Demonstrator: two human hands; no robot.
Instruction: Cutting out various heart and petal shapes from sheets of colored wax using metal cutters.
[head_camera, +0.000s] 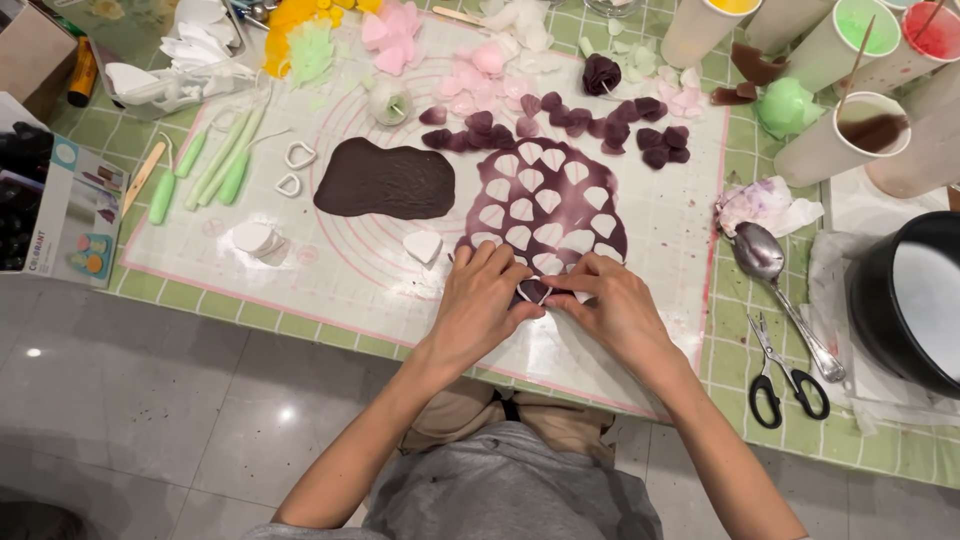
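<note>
Both my hands meet at the near edge of a white work mat (640, 210). My left hand (480, 300) and my right hand (610, 305) pinch a small white heart-shaped cutter (533, 292) that has dark purple paste inside it. Just beyond them lies a rolled purple sheet (545, 205) full of heart-shaped holes. Several cut purple petals (600, 125) lie in a row farther back. A solid dark brown rolled sheet (385, 180) rests to the left.
Two more white cutters (295, 165) and green modelling tools (225, 155) lie at the left. A spoon (770, 265) and scissors (785, 375) sit right of the mat, beside a black bowl (915, 300). Paper cups (840, 135) with coloured contents stand at the back right.
</note>
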